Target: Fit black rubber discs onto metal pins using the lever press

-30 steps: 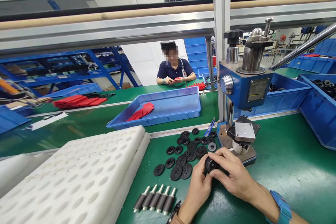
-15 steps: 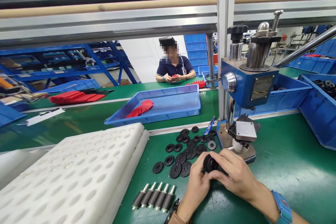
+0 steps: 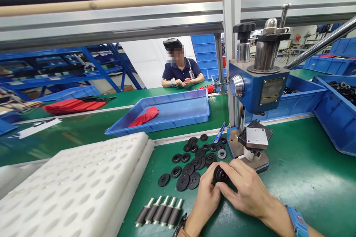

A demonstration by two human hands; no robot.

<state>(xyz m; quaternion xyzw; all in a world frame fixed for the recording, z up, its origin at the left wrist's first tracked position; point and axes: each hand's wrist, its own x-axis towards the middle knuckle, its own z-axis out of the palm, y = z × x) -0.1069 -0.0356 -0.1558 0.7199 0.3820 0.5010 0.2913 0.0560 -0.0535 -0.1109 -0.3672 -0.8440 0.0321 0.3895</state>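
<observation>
Between my two hands is a round black ridged part (image 3: 220, 174), its face turned up and toward me. My left hand (image 3: 206, 192) grips it from the left side. The fingers and thumb of my right hand (image 3: 244, 185) close on it from the right. What lies under the part is hidden by my fingers. Just beyond my hands, several loose black discs (image 3: 194, 180) are scattered on the green table. To the left of my left wrist, several dark rollers with white shafts (image 3: 159, 213) lie side by side in a row.
A blue hand press (image 3: 257, 85) with a metal block (image 3: 257, 138) stands right of centre. White foam trays (image 3: 83, 181) with round holes fill the left. A blue tray (image 3: 180, 109) holds red pieces. A blue-handled cutter (image 3: 219, 133) lies by the press. A co-worker (image 3: 182, 68) sits opposite.
The camera view has shifted slightly, so the scene sits a little further left. Both hands still hold the black part, which has turned slightly. The co-worker's hands have moved a little.
</observation>
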